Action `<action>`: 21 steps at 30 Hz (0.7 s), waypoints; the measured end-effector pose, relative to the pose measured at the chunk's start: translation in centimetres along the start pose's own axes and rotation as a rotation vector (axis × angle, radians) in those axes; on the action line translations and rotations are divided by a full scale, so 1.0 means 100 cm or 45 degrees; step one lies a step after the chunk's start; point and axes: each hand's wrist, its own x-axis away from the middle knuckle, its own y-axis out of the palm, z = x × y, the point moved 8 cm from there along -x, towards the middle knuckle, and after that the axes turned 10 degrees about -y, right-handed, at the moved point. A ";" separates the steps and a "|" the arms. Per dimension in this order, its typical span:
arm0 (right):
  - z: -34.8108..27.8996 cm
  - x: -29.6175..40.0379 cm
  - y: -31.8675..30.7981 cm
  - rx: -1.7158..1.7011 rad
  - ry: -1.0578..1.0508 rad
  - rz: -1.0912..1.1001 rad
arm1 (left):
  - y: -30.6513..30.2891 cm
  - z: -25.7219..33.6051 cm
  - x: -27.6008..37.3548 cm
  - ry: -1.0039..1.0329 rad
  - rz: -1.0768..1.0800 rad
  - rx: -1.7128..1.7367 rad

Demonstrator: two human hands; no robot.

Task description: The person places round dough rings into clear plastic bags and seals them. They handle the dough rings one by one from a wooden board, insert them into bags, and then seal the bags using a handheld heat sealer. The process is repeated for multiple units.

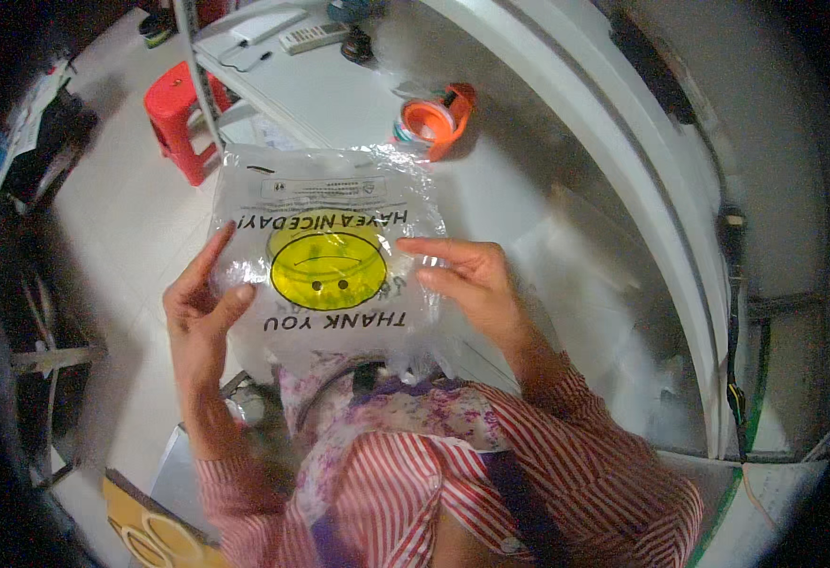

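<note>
A clear plastic carrier bag (328, 271) is spread in front of my body, above my lap. It has a yellow smiley face and dark writing, both upside down from where I look. My left hand (200, 295) holds its left side, thumb across the front and index finger along the edge. At the right side, my right hand (475, 273) grips the film, with thumb and index finger showing on the front. The other fingers of both hands are partly hidden. Light glints off the wrinkled film.
An orange tape dispenser (433, 124) stands on the white table (358, 106) beyond the bag. Farther back lie a power strip (314, 37) and a cable. A red plastic stool (181, 117) is at left. Scissors with pale handles (163, 536) lie at lower left. A curved white frame (642, 170) rises at right.
</note>
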 end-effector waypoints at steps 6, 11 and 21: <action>-0.007 0.000 -0.003 0.585 -0.064 -0.068 | 0.009 -0.008 -0.013 0.013 -0.102 -0.294; 0.000 -0.006 0.003 1.086 -0.005 0.171 | 0.009 -0.006 -0.035 0.091 -0.176 -0.806; -0.023 -0.014 0.007 0.999 -0.479 0.309 | -0.008 -0.004 -0.075 0.124 -0.504 -0.299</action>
